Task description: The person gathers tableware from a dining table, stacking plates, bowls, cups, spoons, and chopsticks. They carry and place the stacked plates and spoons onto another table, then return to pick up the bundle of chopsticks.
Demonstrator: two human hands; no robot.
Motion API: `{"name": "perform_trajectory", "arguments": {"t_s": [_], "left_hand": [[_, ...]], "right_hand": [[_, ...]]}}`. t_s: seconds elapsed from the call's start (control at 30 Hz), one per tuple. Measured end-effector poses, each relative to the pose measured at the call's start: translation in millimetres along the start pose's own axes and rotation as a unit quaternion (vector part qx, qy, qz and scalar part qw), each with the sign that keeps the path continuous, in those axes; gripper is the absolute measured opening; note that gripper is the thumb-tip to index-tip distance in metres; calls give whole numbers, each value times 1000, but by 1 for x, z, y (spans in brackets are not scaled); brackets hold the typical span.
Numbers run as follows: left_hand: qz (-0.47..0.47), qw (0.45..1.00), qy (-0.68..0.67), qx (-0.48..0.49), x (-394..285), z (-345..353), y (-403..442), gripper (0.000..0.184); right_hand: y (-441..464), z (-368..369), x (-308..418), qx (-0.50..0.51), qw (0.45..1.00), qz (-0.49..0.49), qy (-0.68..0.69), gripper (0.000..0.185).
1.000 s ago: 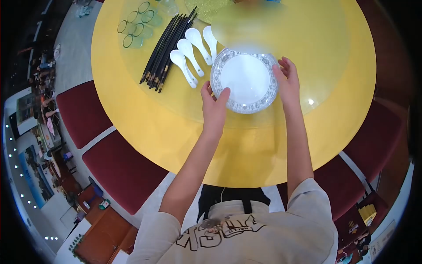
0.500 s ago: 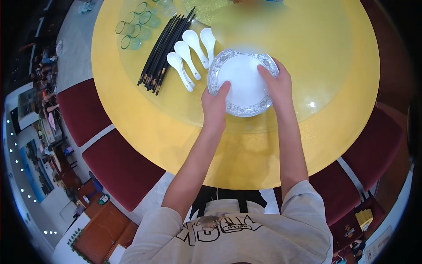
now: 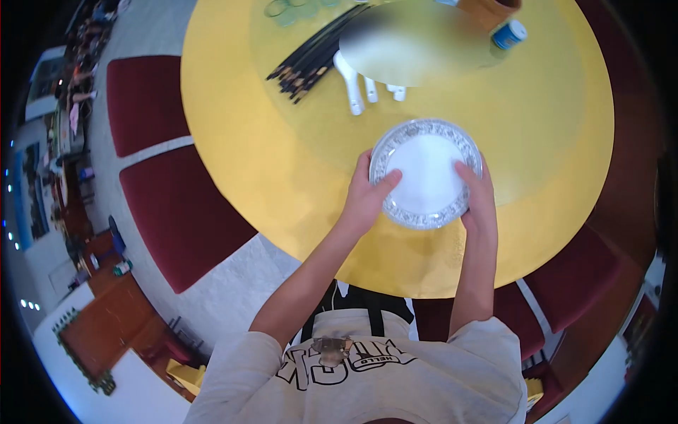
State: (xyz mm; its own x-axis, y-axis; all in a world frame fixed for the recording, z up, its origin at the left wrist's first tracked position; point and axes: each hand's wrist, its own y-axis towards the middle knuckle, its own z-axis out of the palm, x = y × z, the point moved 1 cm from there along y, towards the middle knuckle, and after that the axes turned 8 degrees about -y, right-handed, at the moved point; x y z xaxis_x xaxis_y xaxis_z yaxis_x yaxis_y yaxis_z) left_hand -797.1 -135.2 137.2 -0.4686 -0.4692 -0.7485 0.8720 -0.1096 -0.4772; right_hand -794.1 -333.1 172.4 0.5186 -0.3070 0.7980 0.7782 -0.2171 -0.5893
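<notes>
White plate (image 3: 429, 177) with a grey patterned rim, between both hands, face up, over the near part of the yellow counter (image 3: 233, 145). Looks lifted, but underside hidden, so can't tell for sure if it clears the surface. Might be more than one in a stack; can't tell.

Left hand (image 3: 367, 199): curled on the left edge, thumb flat over the rim into the white middle, fingers around the side and mostly out of sight. Right hand (image 3: 479, 196): same on the right edge, thumb pointing inward. Each is parted only as far as the edge is thick, pinching plate between thumb and fingers. Opposite-side grip probably keeps it level and shares the weight; thumbs on top likely stop it tipping.

Beyond the hands, none of it touched: spoons (image 3: 352, 88) ahead, handles toward the person, probably for easy pick-up, far ends lost behind a blurred patch. Chopsticks (image 3: 314, 58) ahead-left, bundled roughly parallel, likely to keep like with like. Glasses (image 3: 277, 10) farther ahead-left, grouped, cut by the frame edge. Blue can (image 3: 508, 34) and brown pot (image 3: 489, 11) far ahead-right, side by side.
</notes>
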Motion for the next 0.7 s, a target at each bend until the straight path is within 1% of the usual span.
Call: {"name": "perform_trajectory", "arguments": {"t_s": [0.07,0.13,0.2,0.27,0.3,0.33,0.4,0.5,0.53,0.57,0.7], "left_hand": [[8,1000,3,-2,-5,-8,-20,54],[-11,999,27,-14,-12,-13,-37,48],[6,999,4,-45,-6,-6,-44,50],[28,997,-15,-70,3,9,-49,51],[31,993,-58,-96,15,-3,-62,50],[37,987,-101,-122,21,10,-60,50],[67,979,-113,-156,30,28,-67,49],[111,954,-149,-234,52,52,-76,51],[127,943,-158,-263,72,40,-87,52],[141,929,-184,-288,88,51,-89,52],[198,875,-199,-394,147,71,-84,57]], "right_hand": [[-14,2,-13,32,999,-5,-12,57],[-20,1,-16,69,997,-14,-30,59],[-18,-2,-4,113,991,9,-72,64],[-7,-10,10,151,983,4,-103,65],[-8,-5,-2,170,978,5,-122,67],[5,-12,7,187,974,1,-130,67],[20,-17,18,256,952,-5,-168,69],[36,-19,26,324,922,11,-212,67],[36,-14,4,354,908,15,-222,67],[45,-17,4,386,889,24,-246,65],[73,-19,-10,495,810,34,-314,65]]}}
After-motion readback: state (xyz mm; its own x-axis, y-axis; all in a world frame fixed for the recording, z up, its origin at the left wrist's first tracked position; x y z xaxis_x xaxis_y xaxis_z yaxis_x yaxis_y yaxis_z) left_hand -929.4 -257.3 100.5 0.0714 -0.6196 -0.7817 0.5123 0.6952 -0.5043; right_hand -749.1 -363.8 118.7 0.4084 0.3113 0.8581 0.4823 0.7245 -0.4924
